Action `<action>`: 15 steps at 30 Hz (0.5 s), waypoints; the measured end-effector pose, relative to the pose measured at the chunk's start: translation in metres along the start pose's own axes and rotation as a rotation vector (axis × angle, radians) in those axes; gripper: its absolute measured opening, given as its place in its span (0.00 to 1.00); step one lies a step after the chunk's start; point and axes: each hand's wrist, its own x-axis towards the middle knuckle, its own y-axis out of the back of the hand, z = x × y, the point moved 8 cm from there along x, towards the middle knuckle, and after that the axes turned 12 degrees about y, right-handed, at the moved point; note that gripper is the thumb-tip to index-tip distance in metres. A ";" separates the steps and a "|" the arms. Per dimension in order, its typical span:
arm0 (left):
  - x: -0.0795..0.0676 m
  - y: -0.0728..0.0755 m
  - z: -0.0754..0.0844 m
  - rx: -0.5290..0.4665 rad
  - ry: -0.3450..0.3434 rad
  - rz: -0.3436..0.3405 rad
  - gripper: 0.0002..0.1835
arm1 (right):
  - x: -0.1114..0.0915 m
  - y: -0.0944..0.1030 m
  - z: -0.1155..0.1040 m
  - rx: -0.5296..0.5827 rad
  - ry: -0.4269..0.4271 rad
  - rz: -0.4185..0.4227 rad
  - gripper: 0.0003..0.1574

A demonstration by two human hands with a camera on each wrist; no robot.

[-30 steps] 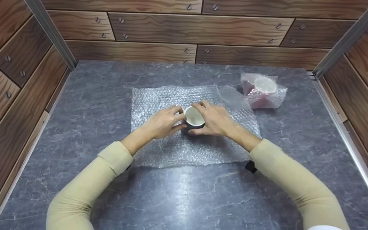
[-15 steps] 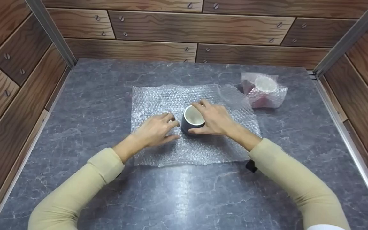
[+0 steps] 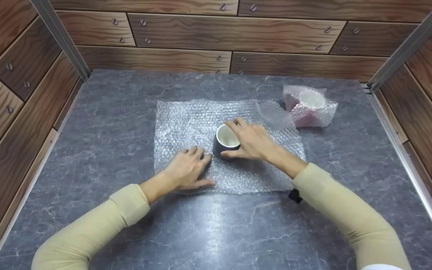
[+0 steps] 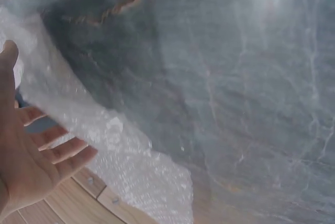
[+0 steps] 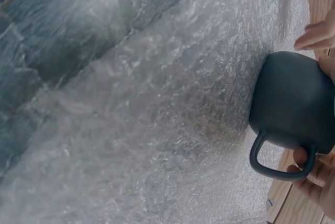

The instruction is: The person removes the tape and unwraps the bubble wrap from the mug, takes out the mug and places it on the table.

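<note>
A dark blue-grey mug [image 3: 219,150] with a pale inside stands upright on a sheet of bubble wrap [image 3: 186,120]. My right hand [image 3: 253,140] grips it from the right, thumb on the near side and fingers over the far rim. In the right wrist view the mug [image 5: 290,98] shows its handle [image 5: 282,176], with fingertips [image 5: 309,174] beside the handle. My left hand [image 3: 188,170] is spread low over the near left part of the sheet, left of the mug. The left wrist view shows that hand [image 4: 31,156] with fingers apart, holding nothing; whether it touches the wrap I cannot tell.
At the back right, a reddish item wrapped in bubble wrap [image 3: 309,108] with a pale round top stands close to the sheet's corner. The grey marbled table [image 3: 126,93] is bounded by wood-patterned walls [image 3: 186,32] and metal posts [image 3: 60,37].
My left hand has let go of the mug and moved left and toward me, down to the sheet's near part. The right hand and the mug have stayed in place.
</note>
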 end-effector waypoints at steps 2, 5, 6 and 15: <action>-0.001 -0.005 0.001 0.009 0.004 -0.020 0.53 | 0.000 0.000 -0.001 -0.003 0.003 -0.003 0.64; -0.003 -0.010 0.002 0.006 0.013 -0.062 0.54 | 0.000 0.000 -0.002 -0.003 0.006 -0.008 0.64; -0.003 -0.012 0.002 0.003 0.015 -0.074 0.54 | 0.001 0.000 -0.002 -0.003 0.007 -0.009 0.64; -0.003 -0.018 0.003 -0.001 0.014 -0.107 0.52 | 0.000 0.001 -0.006 0.002 0.019 -0.002 0.65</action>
